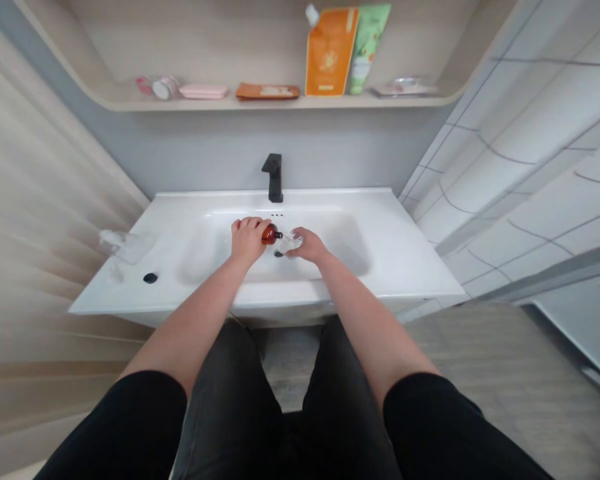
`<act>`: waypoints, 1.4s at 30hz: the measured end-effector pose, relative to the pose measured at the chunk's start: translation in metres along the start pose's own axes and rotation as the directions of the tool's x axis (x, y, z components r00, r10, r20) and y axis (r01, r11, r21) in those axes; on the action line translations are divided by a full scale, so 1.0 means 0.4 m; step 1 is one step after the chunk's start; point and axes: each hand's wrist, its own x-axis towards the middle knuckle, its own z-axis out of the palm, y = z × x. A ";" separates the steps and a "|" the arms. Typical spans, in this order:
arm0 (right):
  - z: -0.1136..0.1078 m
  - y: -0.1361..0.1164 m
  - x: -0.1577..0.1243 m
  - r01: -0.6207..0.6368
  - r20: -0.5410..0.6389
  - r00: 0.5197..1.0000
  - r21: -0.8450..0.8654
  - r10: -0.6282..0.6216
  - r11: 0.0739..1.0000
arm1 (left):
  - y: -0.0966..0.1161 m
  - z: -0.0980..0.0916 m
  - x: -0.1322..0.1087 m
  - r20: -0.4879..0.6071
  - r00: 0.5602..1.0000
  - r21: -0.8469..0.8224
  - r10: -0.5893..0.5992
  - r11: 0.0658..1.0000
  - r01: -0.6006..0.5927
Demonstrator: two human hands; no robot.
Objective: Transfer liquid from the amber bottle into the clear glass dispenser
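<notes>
Over the white sink basin [220,267], my left hand [249,239] is wrapped round a reddish-brown bottle [269,234]. The bottle is tipped on its side, its dark neck pointing right. My right hand [307,244] grips a small clear container [291,243], whose opening is at or very near the bottle's neck. Whether the two touch, and whether liquid passes between them, I cannot make out. Below the container shows the dark drain [279,253]. A black round cap [150,278] lies on the counter to the left.
A black faucet [275,179] rises behind the basin. Clear pump bottle parts [127,247] lie on the left counter by the curtain [40,220]. Above, a shelf [220,103] holds an orange pouch [330,53], a green tube [367,50] and several small items.
</notes>
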 end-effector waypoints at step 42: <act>0.007 0.011 0.005 0.016 0.001 1.000 -0.022 -0.016 1.000 | -0.002 0.006 0.002 -0.048 0.998 0.028 0.041 0.999 -0.039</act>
